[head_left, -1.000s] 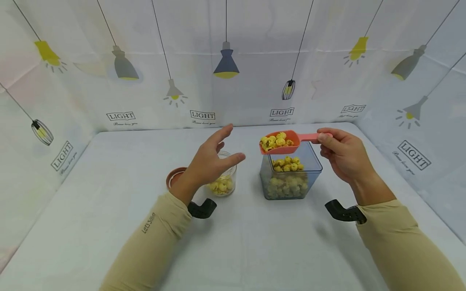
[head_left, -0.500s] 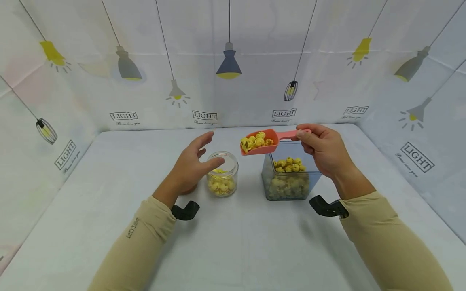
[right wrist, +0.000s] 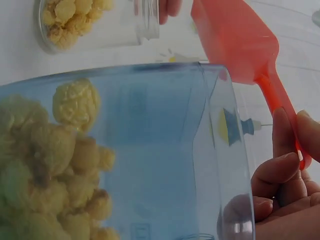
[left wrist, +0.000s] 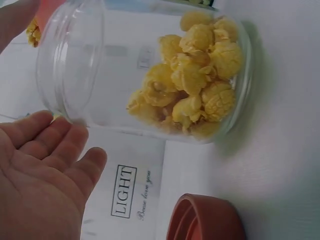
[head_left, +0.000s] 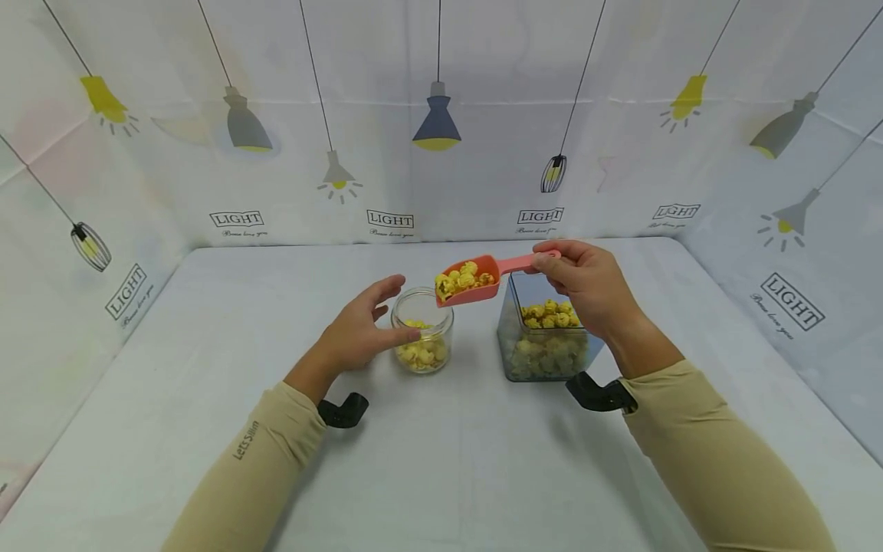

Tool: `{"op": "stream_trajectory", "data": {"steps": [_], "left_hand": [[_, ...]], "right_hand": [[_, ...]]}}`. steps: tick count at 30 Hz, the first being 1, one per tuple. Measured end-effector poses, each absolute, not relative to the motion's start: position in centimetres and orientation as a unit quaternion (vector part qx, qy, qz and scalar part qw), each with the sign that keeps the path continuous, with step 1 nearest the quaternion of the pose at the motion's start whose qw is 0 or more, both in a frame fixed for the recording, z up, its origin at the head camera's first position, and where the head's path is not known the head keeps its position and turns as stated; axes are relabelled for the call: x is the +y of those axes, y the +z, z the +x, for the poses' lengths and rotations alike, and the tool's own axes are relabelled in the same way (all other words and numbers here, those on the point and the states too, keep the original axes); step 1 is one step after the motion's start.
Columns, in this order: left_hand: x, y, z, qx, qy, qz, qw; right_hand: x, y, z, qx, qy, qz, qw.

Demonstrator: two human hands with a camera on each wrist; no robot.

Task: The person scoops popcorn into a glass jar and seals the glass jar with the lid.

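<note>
My right hand pinches the handle of a pink-red scoop between thumb and fingers. Yellow popcorn fills the scoop, whose front lip hangs over the right rim of a clear glass jar. Several popcorn pieces lie at the bottom of that jar. My left hand is spread around the jar's left side, thumb in front and fingers behind; whether it touches the glass I cannot tell. Below my right hand stands a bluish clear bin partly filled with popcorn.
A reddish-brown screw lid lies on the table beside the jar, mostly hidden behind my left hand in the head view. The white tabletop meets printed fabric walls at the back and sides.
My right hand has carried the loaded scoop left, from above the bin to the jar's rim. The left hand has moved left and down, from in front of the jar to its side.
</note>
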State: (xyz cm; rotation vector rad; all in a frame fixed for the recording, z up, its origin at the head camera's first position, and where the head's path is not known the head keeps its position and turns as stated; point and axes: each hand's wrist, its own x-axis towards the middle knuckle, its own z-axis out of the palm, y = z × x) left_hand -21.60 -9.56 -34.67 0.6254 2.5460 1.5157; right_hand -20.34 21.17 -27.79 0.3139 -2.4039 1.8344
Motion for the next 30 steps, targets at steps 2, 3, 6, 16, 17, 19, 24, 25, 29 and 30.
{"op": "stream_trajectory", "data": {"steps": [2, 3, 6, 16, 17, 19, 24, 25, 29, 30], "left_hand": [[-9.5, -34.9, -21.6, 0.837, 0.503, 0.207, 0.065], [-9.5, -35.0, -21.6, 0.837, 0.503, 0.205, 0.070], [-9.4, -35.3, -21.6, 0.837, 0.503, 0.200, 0.080], [-8.9, -35.9, -21.8, 0.847, 0.495, 0.162, 0.110], [-8.9, -35.9, -21.8, 0.849, 0.491, 0.160, 0.110], [-8.9, -36.0, -21.8, 0.853, 0.486, 0.157, 0.107], [-8.8, -36.0, -21.9, 0.850, 0.490, 0.161, 0.107], [-8.8, -36.0, -21.9, 0.849, 0.492, 0.162, 0.109], [-8.8, -36.0, -21.9, 0.846, 0.495, 0.162, 0.113], [-8.8, -36.0, -21.9, 0.847, 0.493, 0.162, 0.112]], "right_hand": [[20.9, -27.8, -20.3, -0.797, 0.594, 0.098, 0.047], [20.7, -27.8, -20.3, -0.800, 0.590, 0.095, 0.045], [20.3, -27.8, -20.3, -0.809, 0.580, 0.085, 0.038], [19.2, -27.8, -20.4, -0.835, 0.544, 0.079, 0.034], [19.1, -27.8, -20.4, -0.838, 0.539, 0.080, 0.035], [18.9, -27.7, -20.5, -0.843, 0.530, 0.082, 0.036], [18.5, -27.4, -20.5, -0.854, 0.512, 0.086, 0.038], [18.4, -27.3, -20.5, -0.855, 0.510, 0.086, 0.038], [18.3, -27.2, -20.5, -0.860, 0.501, 0.089, 0.041], [18.2, -27.2, -20.5, -0.861, 0.499, 0.088, 0.042]]}}
